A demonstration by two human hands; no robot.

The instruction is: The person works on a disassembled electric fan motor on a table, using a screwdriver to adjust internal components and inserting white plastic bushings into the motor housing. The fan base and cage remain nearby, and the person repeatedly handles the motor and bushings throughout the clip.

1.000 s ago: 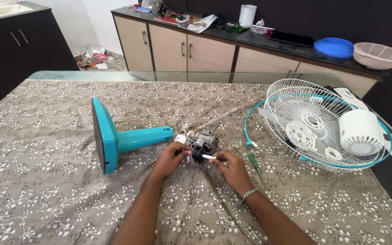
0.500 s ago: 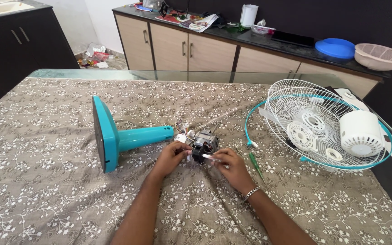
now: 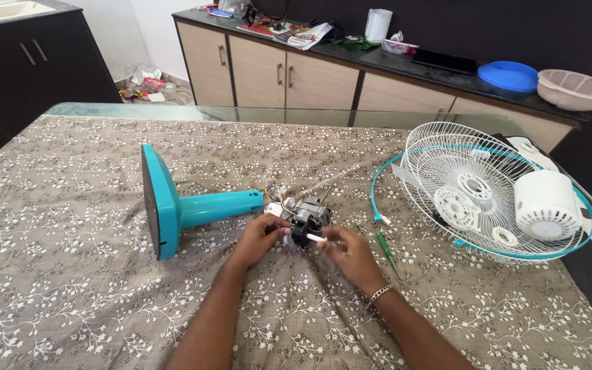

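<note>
At centre frame, a small bare fan motor [image 3: 307, 218] is steadied on the floral tablecloth [image 3: 70, 274] by both hands. The left hand [image 3: 262, 238] is curled narrowly against the motor's near-left side; the right hand [image 3: 351, 252] is closed around a slim white piece [image 3: 315, 237], pressed to the motor's dark front. Whether that piece is a tool or a part cannot be told. Loose wires [image 3: 275, 195] are seen trailing from the motor toward the neck of the teal fan stand [image 3: 186, 209], which lies on its side just left. A green screwdriver [image 3: 386, 250] lies just right of the right hand. At right of frame, a white wire grille [image 3: 447, 154] with a white motor cover [image 3: 547, 204] on it is set well apart. Risks are judged as follows: the wires could be strained or pulled free if the motor is twisted away from the stand; the white piece could slip, since the motor is held only by fingertips on soft cloth; small parts could be lost against the busy pattern.
</note>
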